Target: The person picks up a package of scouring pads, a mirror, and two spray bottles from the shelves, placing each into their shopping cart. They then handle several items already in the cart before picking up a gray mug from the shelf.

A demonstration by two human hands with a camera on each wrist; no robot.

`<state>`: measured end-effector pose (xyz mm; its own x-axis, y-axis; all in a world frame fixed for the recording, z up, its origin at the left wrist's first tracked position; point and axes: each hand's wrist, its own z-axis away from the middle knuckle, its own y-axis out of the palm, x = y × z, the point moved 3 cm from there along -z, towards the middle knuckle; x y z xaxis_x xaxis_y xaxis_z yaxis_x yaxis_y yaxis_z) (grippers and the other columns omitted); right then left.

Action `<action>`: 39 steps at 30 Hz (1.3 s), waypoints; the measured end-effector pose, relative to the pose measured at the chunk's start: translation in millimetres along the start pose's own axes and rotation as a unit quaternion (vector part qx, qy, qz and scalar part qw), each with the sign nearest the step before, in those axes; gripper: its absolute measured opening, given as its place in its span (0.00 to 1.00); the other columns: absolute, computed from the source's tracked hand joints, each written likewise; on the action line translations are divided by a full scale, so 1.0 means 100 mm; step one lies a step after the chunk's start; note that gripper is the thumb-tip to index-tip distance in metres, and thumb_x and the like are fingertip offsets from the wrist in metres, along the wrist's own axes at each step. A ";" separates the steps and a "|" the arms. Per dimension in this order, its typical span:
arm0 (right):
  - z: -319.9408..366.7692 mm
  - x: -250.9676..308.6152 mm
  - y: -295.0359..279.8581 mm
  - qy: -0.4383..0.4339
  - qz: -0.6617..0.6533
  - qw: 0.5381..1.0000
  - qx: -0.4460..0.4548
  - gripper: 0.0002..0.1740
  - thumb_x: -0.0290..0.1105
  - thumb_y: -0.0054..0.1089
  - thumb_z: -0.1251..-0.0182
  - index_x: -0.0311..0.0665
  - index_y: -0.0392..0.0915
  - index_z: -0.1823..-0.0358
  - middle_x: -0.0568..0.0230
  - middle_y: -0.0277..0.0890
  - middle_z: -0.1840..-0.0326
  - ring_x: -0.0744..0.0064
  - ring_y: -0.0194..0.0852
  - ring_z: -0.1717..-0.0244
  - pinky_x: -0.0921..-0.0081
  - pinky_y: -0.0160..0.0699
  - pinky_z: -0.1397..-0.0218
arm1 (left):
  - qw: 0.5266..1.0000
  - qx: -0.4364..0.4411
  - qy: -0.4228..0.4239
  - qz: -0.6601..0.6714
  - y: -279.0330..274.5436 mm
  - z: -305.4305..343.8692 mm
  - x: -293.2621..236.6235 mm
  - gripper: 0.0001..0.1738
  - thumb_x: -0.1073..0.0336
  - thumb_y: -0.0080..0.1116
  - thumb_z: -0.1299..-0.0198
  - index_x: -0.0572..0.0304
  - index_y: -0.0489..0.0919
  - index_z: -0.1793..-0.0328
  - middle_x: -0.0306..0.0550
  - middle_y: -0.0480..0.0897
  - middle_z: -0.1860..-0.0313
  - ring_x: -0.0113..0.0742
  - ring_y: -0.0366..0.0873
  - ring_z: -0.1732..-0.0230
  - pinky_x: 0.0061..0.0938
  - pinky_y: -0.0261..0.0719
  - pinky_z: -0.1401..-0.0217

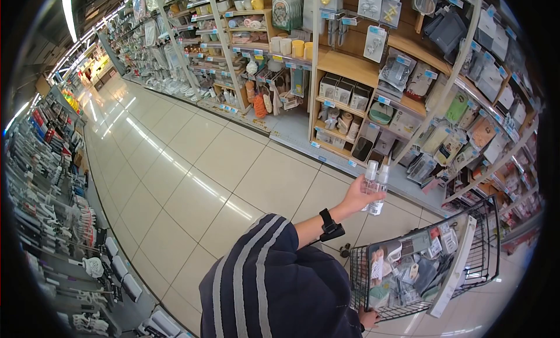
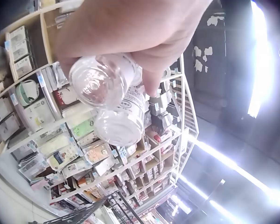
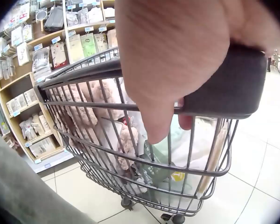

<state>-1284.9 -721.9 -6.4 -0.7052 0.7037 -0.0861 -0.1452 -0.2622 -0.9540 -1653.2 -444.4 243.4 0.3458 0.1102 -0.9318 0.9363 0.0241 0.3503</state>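
My left hand holds two small clear bottles, side by side, out in front of the shelves. Both the nearer bottle and the farther bottle stand upright with white pump-style tops. From below, the left wrist view shows their round clear bases, one bottle base beside the other. Low at the right, my right hand grips the end of a black wire shopping cart. In the right wrist view its thumb hooks down over the cart's top bar, next to a black plastic piece.
Packaged goods fill the cart, with a long pale board across it. Stocked shelves line the aisle ahead and to the right; another hung display runs along the left. Tiled floor lies between them.
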 end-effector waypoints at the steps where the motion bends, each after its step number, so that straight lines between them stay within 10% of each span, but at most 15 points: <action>1: 0.02 -0.05 0.03 0.013 -0.006 1.000 0.000 0.28 0.58 0.71 0.61 0.52 0.84 0.58 0.72 0.75 0.45 0.56 0.52 0.29 0.24 0.35 0.31 | 1.000 0.007 0.000 0.011 0.02 0.01 0.00 0.31 0.70 0.72 0.49 0.63 0.68 0.41 0.46 0.79 0.53 0.31 0.80 0.56 0.29 0.81 0.52; 7: 0.14 0.13 0.27 -0.021 -0.028 0.999 -0.001 0.32 0.55 0.73 0.61 0.55 0.79 0.51 0.74 0.74 0.42 0.66 0.53 0.26 0.21 0.25 0.32 | 1.000 -0.003 0.009 -0.006 0.00 0.06 0.01 0.31 0.70 0.72 0.49 0.62 0.67 0.41 0.46 0.78 0.54 0.32 0.80 0.56 0.30 0.82 0.52; 8: 0.22 0.27 0.19 -0.039 -0.040 0.998 -0.012 0.34 0.53 0.74 0.59 0.50 0.77 0.50 0.67 0.76 0.44 0.63 0.67 0.34 0.30 0.47 0.31 | 1.000 -0.004 0.006 -0.010 -0.01 0.07 0.00 0.32 0.70 0.73 0.49 0.62 0.67 0.41 0.46 0.78 0.54 0.32 0.80 0.56 0.30 0.82 0.52; 12: -0.06 0.41 0.50 -0.116 -0.070 0.991 0.010 0.36 0.51 0.72 0.57 0.33 0.76 0.51 0.46 0.80 0.55 0.45 0.80 0.55 0.56 0.79 0.53 | 1.000 -0.012 0.003 -0.017 -0.07 0.08 0.06 0.32 0.70 0.73 0.49 0.63 0.67 0.41 0.46 0.78 0.54 0.33 0.79 0.54 0.31 0.81 0.50; 20: -0.16 0.00 0.91 -0.047 -0.049 0.992 0.102 0.42 0.51 0.76 0.61 0.39 0.71 0.44 0.49 0.80 0.53 0.49 0.80 0.51 0.55 0.78 0.50 | 1.000 -0.008 -0.013 -0.024 -0.17 0.15 0.00 0.31 0.70 0.72 0.49 0.63 0.66 0.42 0.47 0.78 0.52 0.34 0.80 0.52 0.31 0.81 0.48; 28: 0.04 0.03 0.94 -0.067 -0.074 0.995 0.006 0.44 0.53 0.75 0.60 0.39 0.71 0.42 0.47 0.80 0.53 0.47 0.80 0.53 0.54 0.78 0.51 | 0.998 0.007 -0.038 -0.052 -0.13 0.25 0.24 0.32 0.69 0.72 0.48 0.64 0.66 0.41 0.47 0.77 0.51 0.35 0.80 0.51 0.32 0.81 0.49; 31: 0.33 0.22 0.38 -0.109 -0.202 0.973 0.037 0.33 0.52 0.73 0.57 0.32 0.79 0.57 0.44 0.82 0.62 0.44 0.81 0.58 0.55 0.80 0.55 | 0.996 0.009 -0.033 -0.078 -0.16 0.42 0.47 0.28 0.58 0.68 0.42 0.63 0.70 0.42 0.45 0.79 0.54 0.34 0.81 0.56 0.29 0.82 0.54; 39: 0.40 0.23 0.88 -0.047 -0.210 0.973 0.083 0.32 0.50 0.68 0.59 0.38 0.76 0.53 0.50 0.82 0.62 0.52 0.83 0.59 0.57 0.81 0.56 | 0.990 0.008 -0.079 -0.119 0.07 0.58 0.98 0.27 0.75 0.67 0.45 0.65 0.67 0.41 0.47 0.79 0.53 0.33 0.78 0.53 0.29 0.78 0.50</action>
<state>-1341.3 -754.9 -80.9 -0.6183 0.7111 0.3348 -0.5390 -0.0737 -0.8391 -1609.4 -490.7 148.9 0.1197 -0.0533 -0.9914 0.9928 0.0141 0.1191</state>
